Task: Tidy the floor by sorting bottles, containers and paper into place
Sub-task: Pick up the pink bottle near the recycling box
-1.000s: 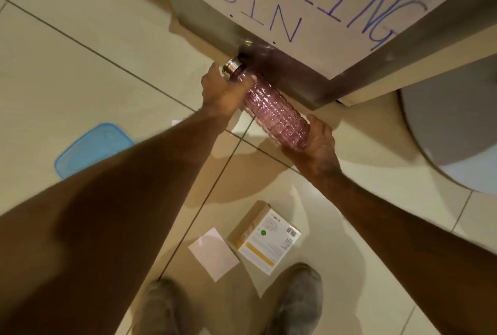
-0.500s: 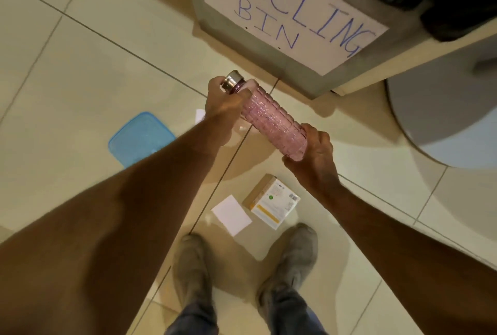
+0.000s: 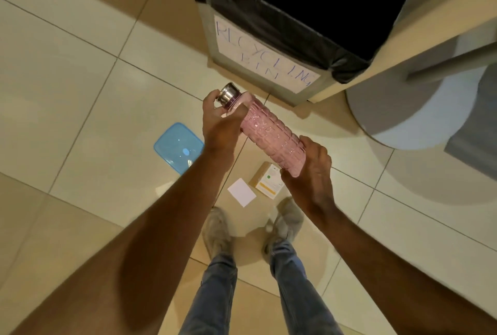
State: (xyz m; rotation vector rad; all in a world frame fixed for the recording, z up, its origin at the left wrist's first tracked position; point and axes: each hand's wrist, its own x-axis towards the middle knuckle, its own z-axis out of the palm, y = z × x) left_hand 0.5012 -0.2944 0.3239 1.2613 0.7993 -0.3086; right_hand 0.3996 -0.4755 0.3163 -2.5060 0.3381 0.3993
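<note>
While I stand over the tiled floor (image 3: pixel 67 98), I hold a pink ribbed bottle (image 3: pixel 271 135) in both hands, lifted clear of the ground and tilted so that its steel cap (image 3: pixel 228 94) points up and away from me. My left hand (image 3: pixel 219 125) curls round the neck just under that cap, thumb and fingers wrapped close. My right hand (image 3: pixel 309 173) grips the base end, fingers bent round it. I can read no brand on the bottle; its surface shows only a moulded grid pattern.

Just beyond the cap stands the bin (image 3: pixel 295 12), lined with a black bag whose edge folds over the rim. On its near face is taped a white sheet (image 3: pixel 265 57) hand-lettered in blue: "RECYCLING BIN", the letters blurred but legible.

Down on the tiles, to my left of the bottle, lies a blue transparent container lid (image 3: pixel 178 148), flat. Near my feet, beneath the bottle, lies a small cardboard box (image 3: pixel 266 180), brown on one side with a white label bearing a green dot and a yellow stripe; its print is too small to read. Touching or nearly touching its left corner lies a blank white square of paper (image 3: pixel 241 192). My grey shoes (image 3: pixel 217 230) stand just behind these, jeans above them. To the right rises a round pale base (image 3: pixel 403 119).
</note>
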